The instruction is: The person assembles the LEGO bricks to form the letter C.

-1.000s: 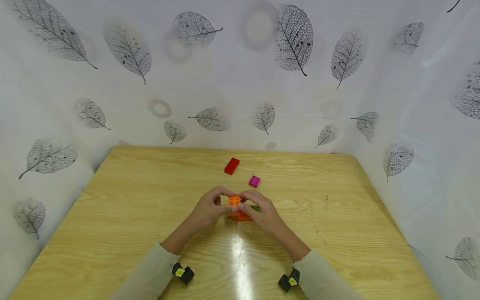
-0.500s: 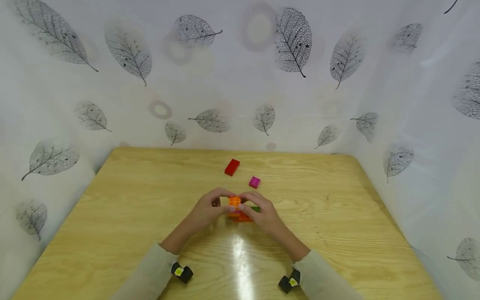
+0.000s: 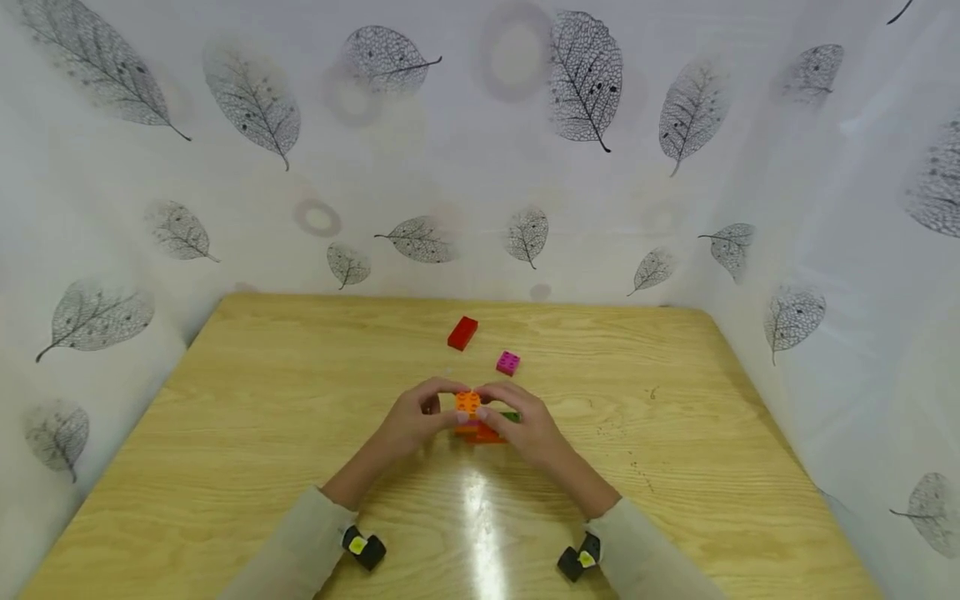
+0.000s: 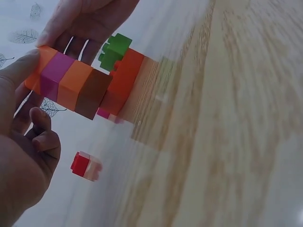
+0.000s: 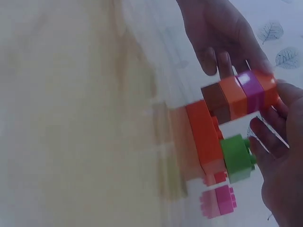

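Both hands meet at a column of toy building blocks. My left hand (image 3: 408, 423) and right hand (image 3: 528, 423) pinch the top orange block (image 3: 468, 402) from either side, thumbs nearest the head camera. Beneath it the wrist views show a purple block (image 4: 56, 78), a second orange block (image 5: 234, 98) and a brown block (image 4: 92, 97) at the bottom. This column stands at one end of a long red-orange block (image 5: 204, 135) lying on the table. At that block's other end sits a green block (image 5: 236, 153), below my right hand's fingers.
Beyond the hands, a loose pink block (image 3: 508, 362) and a longer red block (image 3: 462, 333) lie on the wooden table (image 3: 300, 358). A leaf-patterned white curtain (image 3: 465, 167) hangs behind the table and along its sides. Black wrist cameras (image 3: 363, 547) sit at the cuffs.
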`<state>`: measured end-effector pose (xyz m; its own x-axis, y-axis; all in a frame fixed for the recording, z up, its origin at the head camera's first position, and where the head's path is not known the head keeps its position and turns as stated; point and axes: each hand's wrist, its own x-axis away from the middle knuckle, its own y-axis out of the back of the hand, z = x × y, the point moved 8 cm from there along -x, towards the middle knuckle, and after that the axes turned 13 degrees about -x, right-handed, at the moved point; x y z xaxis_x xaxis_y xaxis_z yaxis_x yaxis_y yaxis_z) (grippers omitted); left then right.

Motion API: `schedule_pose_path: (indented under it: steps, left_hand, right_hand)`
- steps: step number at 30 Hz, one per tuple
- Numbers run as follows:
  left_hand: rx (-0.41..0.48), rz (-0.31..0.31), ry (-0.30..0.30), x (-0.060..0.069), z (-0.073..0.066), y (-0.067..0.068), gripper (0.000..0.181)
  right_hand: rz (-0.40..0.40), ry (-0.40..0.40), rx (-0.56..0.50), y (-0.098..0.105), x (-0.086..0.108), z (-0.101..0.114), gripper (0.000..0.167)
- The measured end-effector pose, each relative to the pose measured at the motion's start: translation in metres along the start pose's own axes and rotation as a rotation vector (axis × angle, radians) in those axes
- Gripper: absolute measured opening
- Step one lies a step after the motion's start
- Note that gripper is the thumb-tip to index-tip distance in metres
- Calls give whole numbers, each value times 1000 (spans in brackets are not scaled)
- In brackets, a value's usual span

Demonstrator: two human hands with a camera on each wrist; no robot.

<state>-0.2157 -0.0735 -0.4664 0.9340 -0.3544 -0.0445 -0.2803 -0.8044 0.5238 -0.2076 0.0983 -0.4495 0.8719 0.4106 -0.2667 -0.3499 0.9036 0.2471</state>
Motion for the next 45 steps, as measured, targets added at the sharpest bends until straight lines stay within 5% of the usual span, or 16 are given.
schedule_pose_path:
  steps: [7, 23, 32, 45]
  left_hand:
    - [43, -10, 8, 2, 1, -3, 37]
    - [122, -13, 55, -1, 13, -8, 35]
    - [137, 0, 62, 0, 17, -9, 38]
    - [137, 2, 75, 1, 15, -10, 37]
  right_hand:
    - [14, -91, -68, 22, -10, -6, 37]
    - [167, -28, 102, 64, -86, -21, 34]
    - [314, -124, 204, 57, -124, -51, 45]
    - [337, -169, 260, 44, -166, -66, 41]
